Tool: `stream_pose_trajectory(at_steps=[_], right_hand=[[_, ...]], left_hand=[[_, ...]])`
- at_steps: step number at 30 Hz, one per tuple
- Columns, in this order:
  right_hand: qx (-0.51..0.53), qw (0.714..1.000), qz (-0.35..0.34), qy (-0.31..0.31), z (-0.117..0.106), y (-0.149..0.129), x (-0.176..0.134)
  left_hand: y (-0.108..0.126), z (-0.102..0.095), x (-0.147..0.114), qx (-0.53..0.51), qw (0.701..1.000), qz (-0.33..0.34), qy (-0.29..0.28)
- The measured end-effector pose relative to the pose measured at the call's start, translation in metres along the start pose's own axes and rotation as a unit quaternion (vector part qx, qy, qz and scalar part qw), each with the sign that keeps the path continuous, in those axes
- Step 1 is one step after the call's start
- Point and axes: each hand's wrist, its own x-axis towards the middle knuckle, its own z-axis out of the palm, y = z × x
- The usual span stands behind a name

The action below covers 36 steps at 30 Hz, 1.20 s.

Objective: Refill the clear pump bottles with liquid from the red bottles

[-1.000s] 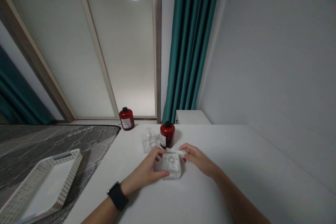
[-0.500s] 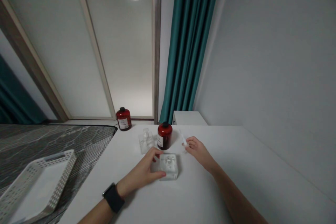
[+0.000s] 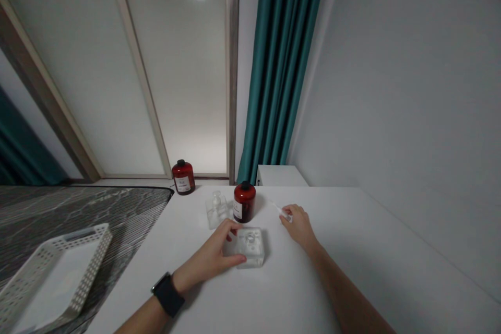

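My left hand (image 3: 217,253), with a dark watch (image 3: 167,292) on the wrist, curves round the left side of a square clear glass bottle (image 3: 252,245). Its thumb is at the front and its fingers are at the back, and the bottle stands upright on the white table (image 3: 270,297). My right hand (image 3: 299,227) pinches a slim whitish dropper (image 3: 285,214) by its thicker end, and the thin tip points up and left. Just behind the glass bottle stands a dark red bottle (image 3: 245,202) with a black cap and a white label.
Left of the red bottle is a clear glass piece (image 3: 216,211) with a rounded knob on top. A second red bottle (image 3: 183,177) stands at the table's far left corner. A white perforated basket (image 3: 84,271) lies lower left, beyond the table edge. A wall (image 3: 410,115) borders the right side.
My right hand has moved a little right, away from the glass bottle, and the dropper has tipped to a flatter angle. My left hand keeps its place at the glass bottle.
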Motion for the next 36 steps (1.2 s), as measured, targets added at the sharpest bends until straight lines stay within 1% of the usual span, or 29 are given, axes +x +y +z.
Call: stream_pose_trajectory(at_steps=[6,11,14,17,21,25,28,31,36], right_hand=[[-0.013,1.0,-0.007,0.019,0.004,0.004,-0.001],[-0.001,0.999,-0.027,0.038,-0.001,-0.004,-0.001],[0.016,0.997,-0.052,0.049,-0.008,-0.017,-0.003],[0.041,0.995,-0.08,0.045,-0.011,-0.034,-0.008],[0.077,0.99,-0.112,0.027,-0.009,-0.059,-0.014],[0.113,0.985,-0.132,0.011,-0.007,-0.08,-0.007],[0.163,0.978,-0.133,-0.004,-0.005,-0.093,0.006],[0.205,0.971,-0.126,-0.014,0.003,-0.103,0.019],[0.244,0.967,-0.059,-0.038,0.024,-0.111,0.035]], left_hand=[[-0.003,0.0,0.0,0.003,1.0,0.004,-0.004],[-0.001,0.0,0.0,0.007,1.0,0.002,-0.004],[0.002,-0.002,0.0,0.021,1.0,0.007,-0.003],[0.004,-0.005,0.0,0.035,0.999,0.01,-0.009],[0.004,-0.007,0.0,0.043,0.999,0.012,-0.006],[0.005,-0.007,-0.002,0.043,0.999,0.012,-0.001],[0.004,-0.006,-0.003,0.041,0.999,0.017,0.008],[0.002,-0.006,-0.003,0.043,0.999,0.018,0.011],[0.001,-0.007,-0.003,0.048,0.999,0.021,0.005]])
